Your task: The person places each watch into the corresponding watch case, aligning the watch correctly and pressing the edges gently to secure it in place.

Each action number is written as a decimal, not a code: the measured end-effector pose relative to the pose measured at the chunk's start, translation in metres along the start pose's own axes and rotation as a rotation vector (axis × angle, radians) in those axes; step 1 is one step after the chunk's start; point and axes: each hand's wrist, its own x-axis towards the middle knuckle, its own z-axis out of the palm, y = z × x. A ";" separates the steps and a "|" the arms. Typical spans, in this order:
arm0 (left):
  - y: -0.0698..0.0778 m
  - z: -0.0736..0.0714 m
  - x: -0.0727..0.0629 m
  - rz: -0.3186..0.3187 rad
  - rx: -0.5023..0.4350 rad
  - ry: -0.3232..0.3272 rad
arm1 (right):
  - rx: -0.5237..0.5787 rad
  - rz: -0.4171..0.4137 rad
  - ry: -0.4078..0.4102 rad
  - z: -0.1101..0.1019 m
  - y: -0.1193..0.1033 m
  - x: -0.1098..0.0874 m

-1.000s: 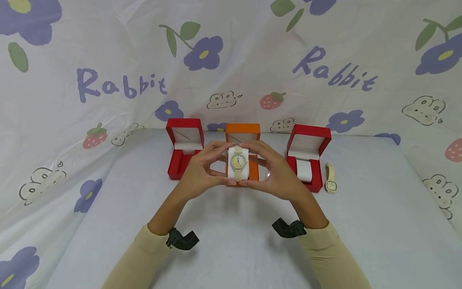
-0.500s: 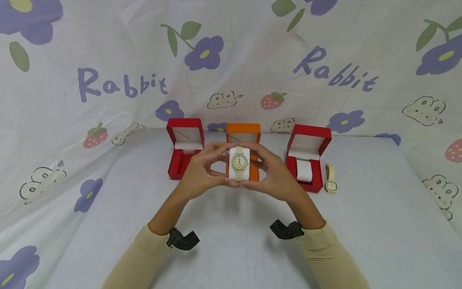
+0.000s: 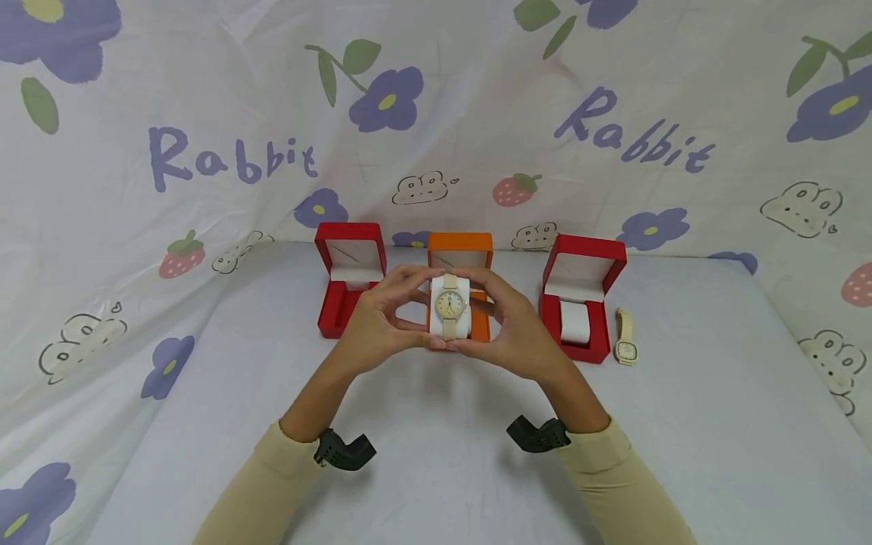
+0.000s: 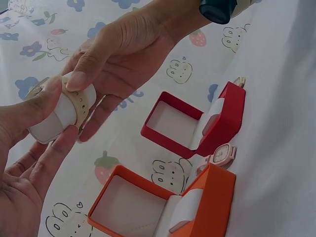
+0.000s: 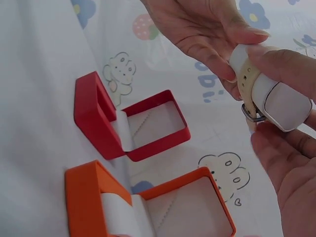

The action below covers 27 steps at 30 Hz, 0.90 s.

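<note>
Both hands hold a watch (image 3: 450, 305) with a cream strap and round pale dial, wrapped around a white cushion (image 4: 52, 123). My left hand (image 3: 375, 325) grips one side with thumb and fingers. Opposite it, my right hand (image 3: 521, 333) pinches the other side. In the right wrist view, the strap's metal buckle (image 5: 253, 112) shows on the underside; whether it is fastened I cannot tell. Just behind and below the hands stands an open orange box (image 3: 459, 241), partly hidden in the head view. A white cushion (image 5: 121, 215) lies inside that box.
An open red box (image 3: 331, 310) without a cushion stands left. Another open red box (image 3: 598, 333), holding a white cushion (image 3: 574, 323), stands right. Beside it lies a gold-toned watch (image 3: 625, 348). A pink watch (image 4: 223, 155) lies between the orange and right red boxes.
The watch and cushion shift slightly right, then back left, still between both hands. My right forearm has drawn slightly left. The boxes stay put.
</note>
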 end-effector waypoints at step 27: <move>-0.006 -0.008 0.001 -0.061 -0.036 0.012 | -0.031 -0.010 0.025 -0.001 0.000 0.001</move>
